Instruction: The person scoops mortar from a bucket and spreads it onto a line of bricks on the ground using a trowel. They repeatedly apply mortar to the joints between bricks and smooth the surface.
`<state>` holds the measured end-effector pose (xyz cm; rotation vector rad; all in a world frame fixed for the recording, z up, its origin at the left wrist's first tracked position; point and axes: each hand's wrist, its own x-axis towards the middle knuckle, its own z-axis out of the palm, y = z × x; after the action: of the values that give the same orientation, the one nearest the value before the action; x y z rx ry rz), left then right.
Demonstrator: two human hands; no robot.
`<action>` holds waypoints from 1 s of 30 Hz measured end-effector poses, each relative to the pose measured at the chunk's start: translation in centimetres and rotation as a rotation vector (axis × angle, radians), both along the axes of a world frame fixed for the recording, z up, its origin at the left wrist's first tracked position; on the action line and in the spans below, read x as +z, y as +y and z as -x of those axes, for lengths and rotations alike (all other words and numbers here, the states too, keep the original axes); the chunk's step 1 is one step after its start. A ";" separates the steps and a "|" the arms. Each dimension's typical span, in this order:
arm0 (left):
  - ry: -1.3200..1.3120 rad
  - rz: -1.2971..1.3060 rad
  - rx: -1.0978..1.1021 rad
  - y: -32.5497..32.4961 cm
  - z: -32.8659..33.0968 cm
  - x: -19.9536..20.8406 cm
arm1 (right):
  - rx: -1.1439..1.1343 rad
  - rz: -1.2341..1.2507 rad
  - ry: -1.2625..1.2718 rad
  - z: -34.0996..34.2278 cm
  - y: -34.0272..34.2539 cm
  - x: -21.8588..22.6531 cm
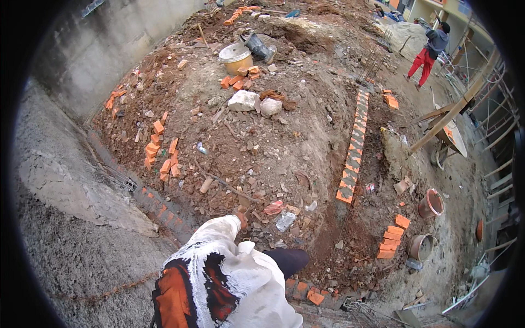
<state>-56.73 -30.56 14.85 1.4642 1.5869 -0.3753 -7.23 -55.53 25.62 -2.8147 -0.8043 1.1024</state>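
My left hand (243, 220) shows just past the cuff of a white sleeve (219, 225), low over the rubble-strewn soil. It is small and dark against the ground, so I cannot make out its fingers or anything in them. Nearest to it are a crumpled reddish wrapper (274, 208), a clear plastic scrap (285, 221) and a thin stick (232, 188). A dark-clad knee (290, 260) pokes out beside my white shirt. My right hand is out of view.
A low brick course with mortar (353, 147) runs along a trench. Loose bricks (390, 240) are stacked right, near two buckets (431, 203). A yellowish tub (235, 57) stands on the mound. Farther right are a wheelbarrow (451, 136), a slanted pole (456, 109) and a person in red trousers (424, 63).
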 end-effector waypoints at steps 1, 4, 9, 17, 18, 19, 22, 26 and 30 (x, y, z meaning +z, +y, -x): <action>0.034 -0.046 0.005 -0.8 2.9 1.1 | 0.012 0.009 0.021 0.9 -0.1 -0.2; 0.157 0.062 -0.039 -2.6 8.0 3.3 | 0.021 0.036 0.055 2.8 -1.1 -0.8; 0.080 0.006 -0.012 -1.7 3.8 5.3 | -0.142 0.142 -0.006 1.3 -9.7 -0.1; -0.056 0.031 -0.022 -0.6 5.7 4.4 | -0.369 0.305 0.147 9.7 -17.0 -0.8; -0.061 0.083 0.000 -1.0 5.1 3.6 | -0.401 0.328 0.151 10.2 -17.9 -0.8; -0.104 0.073 0.008 -1.5 4.2 2.7 | -0.433 0.345 0.163 11.0 -19.1 -0.8; -0.058 -0.071 -0.106 0.7 9.2 0.4 | -0.466 0.333 0.256 14.7 -18.8 -1.5; -0.003 -0.057 -0.276 1.5 7.9 1.1 | -0.529 0.377 0.286 16.2 -20.5 -1.4; 0.045 0.002 -0.331 1.3 2.7 4.8 | -0.581 0.419 0.297 15.3 -22.1 -1.9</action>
<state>-59.46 -29.30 19.62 1.7312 1.3767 -0.6028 -22.57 -77.63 23.74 -2.7613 0.2902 1.6353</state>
